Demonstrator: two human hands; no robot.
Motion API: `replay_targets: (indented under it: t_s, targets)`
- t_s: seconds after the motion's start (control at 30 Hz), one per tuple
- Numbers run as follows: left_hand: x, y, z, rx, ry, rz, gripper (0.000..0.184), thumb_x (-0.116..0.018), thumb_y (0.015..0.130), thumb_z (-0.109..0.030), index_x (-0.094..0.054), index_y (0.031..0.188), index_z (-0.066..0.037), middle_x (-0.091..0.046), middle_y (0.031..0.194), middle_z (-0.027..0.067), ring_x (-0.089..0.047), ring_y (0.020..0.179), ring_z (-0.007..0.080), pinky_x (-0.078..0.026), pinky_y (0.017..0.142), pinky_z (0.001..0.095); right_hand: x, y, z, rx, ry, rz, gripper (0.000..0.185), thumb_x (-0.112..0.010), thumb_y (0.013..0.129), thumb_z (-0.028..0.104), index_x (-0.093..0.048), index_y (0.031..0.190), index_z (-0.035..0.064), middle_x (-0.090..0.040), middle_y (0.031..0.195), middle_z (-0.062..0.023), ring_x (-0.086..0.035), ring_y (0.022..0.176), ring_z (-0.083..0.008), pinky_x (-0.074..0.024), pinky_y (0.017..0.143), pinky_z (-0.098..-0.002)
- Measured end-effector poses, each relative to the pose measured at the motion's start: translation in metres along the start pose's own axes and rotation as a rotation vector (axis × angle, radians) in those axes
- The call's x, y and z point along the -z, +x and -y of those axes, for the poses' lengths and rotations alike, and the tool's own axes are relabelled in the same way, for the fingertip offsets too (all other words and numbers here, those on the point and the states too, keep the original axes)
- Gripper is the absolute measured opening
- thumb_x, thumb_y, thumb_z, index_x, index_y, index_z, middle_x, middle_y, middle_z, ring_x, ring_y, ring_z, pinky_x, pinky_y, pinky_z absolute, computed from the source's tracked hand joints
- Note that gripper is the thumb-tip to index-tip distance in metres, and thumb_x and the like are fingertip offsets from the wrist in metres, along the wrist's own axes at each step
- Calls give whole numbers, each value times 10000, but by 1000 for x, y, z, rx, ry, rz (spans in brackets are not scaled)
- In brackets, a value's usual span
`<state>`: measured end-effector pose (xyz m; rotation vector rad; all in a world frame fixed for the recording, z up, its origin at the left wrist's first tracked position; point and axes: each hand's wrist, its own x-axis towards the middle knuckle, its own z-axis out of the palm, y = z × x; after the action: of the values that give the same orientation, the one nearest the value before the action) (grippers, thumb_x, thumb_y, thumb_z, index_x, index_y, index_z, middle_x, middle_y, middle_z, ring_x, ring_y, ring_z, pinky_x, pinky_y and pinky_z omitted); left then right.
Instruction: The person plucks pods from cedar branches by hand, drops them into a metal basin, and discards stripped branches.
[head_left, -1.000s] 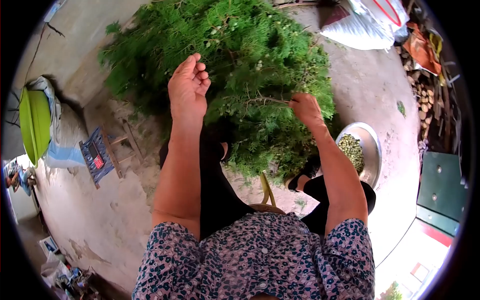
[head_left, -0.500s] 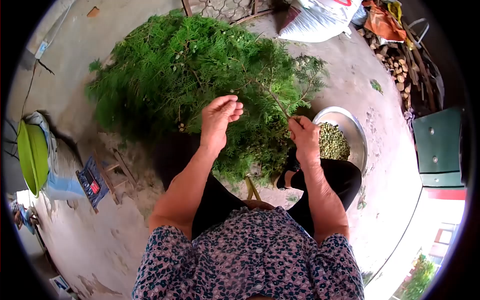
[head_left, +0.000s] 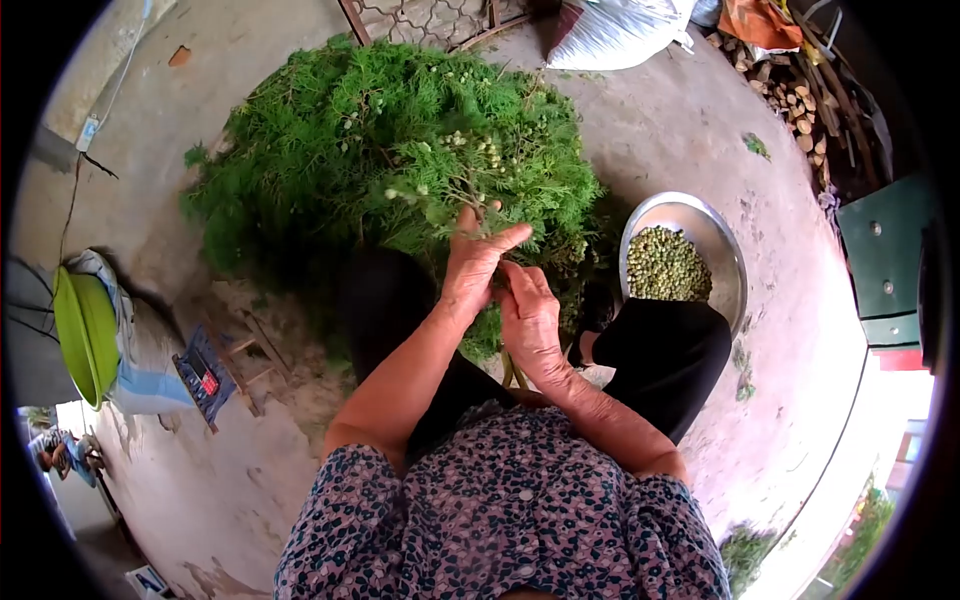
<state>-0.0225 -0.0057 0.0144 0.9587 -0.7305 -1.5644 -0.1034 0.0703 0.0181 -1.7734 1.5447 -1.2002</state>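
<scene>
Right hand (head_left: 530, 318): fingers curled, looks clamped on the stem of a cone-bearing conifer branch (head_left: 462, 182), grip point hidden. Left hand (head_left: 476, 265) at the branch, thumb apart; can't tell if gripping. Loose green cones (head_left: 668, 265) heaped toward metal basin (head_left: 727, 245)'s left rim. Looks partway: branch and conifer pile (head_left: 300, 140) carry plenty unpicked.

Two hands (head_left: 472, 266) (one pair); one basin (head_left: 729, 255)
</scene>
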Motion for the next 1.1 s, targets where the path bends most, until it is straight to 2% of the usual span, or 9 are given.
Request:
replay_targets:
  t_s: [0.2, 0.23, 0.43, 0.67, 0.77, 0.87, 1.0, 1.07, 1.1]
  targets:
    - [30, 2, 0, 117, -194, -25, 330, -505, 799, 38, -494, 1101, -96, -557, 1038, 5, -531, 844, 103, -443, 746, 257, 17, 16, -6, 68, 231, 168, 262, -623, 706, -20, -568, 962, 1, -551, 811, -145, -565, 730, -281, -459, 623, -325]
    - [33, 1, -3, 122, -193, -27, 330, -505, 799, 38, -494, 1101, -96, -557, 1038, 5, -531, 844, 103, -443, 746, 257, 23, 22, 4, -97, 258, 91, 184, -631, 715, -17, -596, 893, 10, -574, 813, -132, -575, 721, -256, -460, 622, -298]
    - [31, -13, -2, 155, -37, 241, 475, -460, 766, 72, -422, 1219, -64, -514, 1074, 25, -489, 1041, 161, -422, 881, 313, 19, 69, -15, 82, 98, -116, 298, -632, 697, -41, -602, 984, 33, -593, 825, -92, -587, 732, -198, -461, 656, -252]
    - [34, -18, -2, 204, 19, 384, 548, -473, 690, 60, -413, 1225, -44, -497, 1105, 31, -470, 1039, 144, -382, 899, 292, 13, 78, -34, 179, 79, 12, 208, -621, 670, -52, -627, 869, 10, -582, 792, -123, -587, 704, -253, -471, 628, -299]
    - [31, -19, -3, 219, 47, 412, 596, -467, 687, 62, -383, 1268, -37, -498, 1157, 31, -475, 1027, 125, -392, 879, 276, 22, 81, -40, -37, 264, -15, 99, -593, 747, -31, -627, 835, 1, -564, 719, -29, -492, 591, -85, -420, 551, -219]
    - [23, -20, -8, 237, 32, 451, 628, -474, 683, 67, -364, 1292, -38, -488, 1195, 30, -481, 1016, 106, -413, 873, 297, 37, 81, -42, -392, 647, -29, 60, -563, 816, 41, -598, 838, -4, -578, 710, -34, -513, 581, -95, -419, 521, -227]
    - [21, -21, -7, 266, -87, 331, 643, -504, 683, 74, -356, 1298, -39, -425, 1265, 43, -511, 939, 106, -448, 853, 341, 75, 74, -42, -393, 1184, -119, 59, -494, 853, 36, -546, 875, 20, -599, 876, -99, -575, 716, -155, -449, 577, -238]
    - [28, -15, -6, 279, -149, 266, 629, -516, 698, 69, -354, 1297, -35, -510, 1125, 48, -543, 783, 98, -449, 851, 358, 90, 66, -50, -370, 1266, -172, 54, -519, 851, 71, -552, 867, 31, -579, 830, -70, -546, 711, -146, -429, 566, -242]
    - [15, -19, -19, 294, -154, 131, 609, -524, 707, 65, -367, 1288, -30, -549, 841, 19, -524, 618, 84, -445, 853, 375, 94, 60, -58, -390, 1259, -205, 57, -530, 851, 81, -559, 860, 34, -571, 806, -53, -534, 685, -135, -420, 558, -238]
